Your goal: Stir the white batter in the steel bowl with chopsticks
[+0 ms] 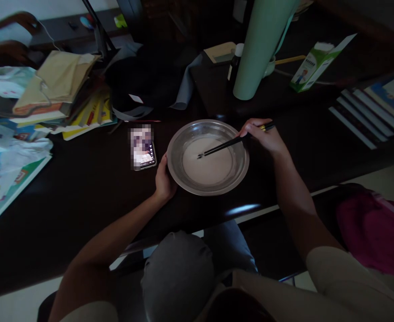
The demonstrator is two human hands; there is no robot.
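A wide metal bowl (210, 190) stands on the dark table, holding a smooth whitish liquid (206, 170). My left hand (165, 181) grips its left side, the thumb along the outer wall and the other fingers mostly hidden beneath. Above the bowl's right rim, my right hand (263, 136) is closed round a pair of black chopsticks (222, 146) with gold bands near the top. They slant down to the left, and their pale-marked tips are at the liquid near the bowl's middle. Left of the bowl lies a phone (143, 150) with its screen lit and partly blurred out.
Behind the bowl are a tall pale-green cylinder (262, 49), a dark bottle with a white cap (235, 65) and a green-and-white box (312, 67). A black cloth item (146, 80) and stacked papers (56, 80) occupy the back left. Books (367, 112) lie at right.
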